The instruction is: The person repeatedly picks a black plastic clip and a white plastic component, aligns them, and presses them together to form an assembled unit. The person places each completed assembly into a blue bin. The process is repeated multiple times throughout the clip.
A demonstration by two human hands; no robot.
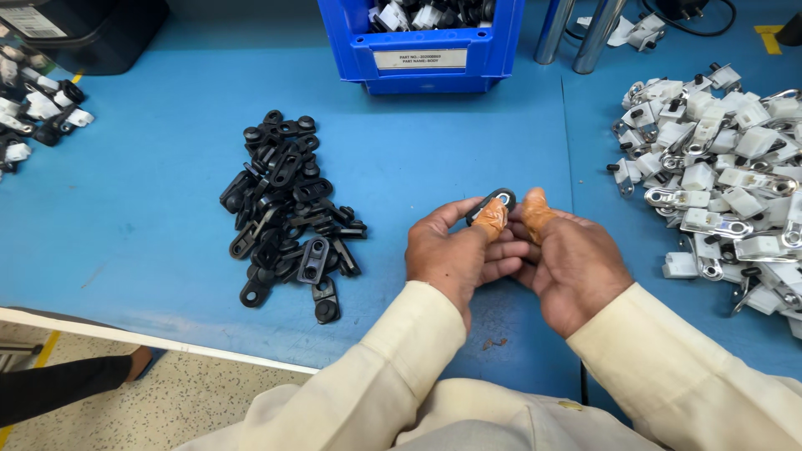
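A: What was held, and where?

B: A small black plastic part (494, 203) was gripped between both hands above the near middle of the blue table (150, 200). The left hand (455, 255) and the right hand (572, 263) were closed on it, thumbs pressed side by side; orange finger cots (535, 213) were worn on both thumbs.

A: How was the part oriented?

B: Its long axis was seen running from near left to far right, with the rounded end, pierced by a pale hole, pointed far and right above the thumbs. The lower end was hidden by the fingers.

A: What was laid around the hands?

B: A heap of black parts (288, 213) was spread to the left, well apart from the hands. A pile of white and metal parts (723, 167) was heaped at the right. A blue bin (422, 42) with similar pieces was set at the far edge.
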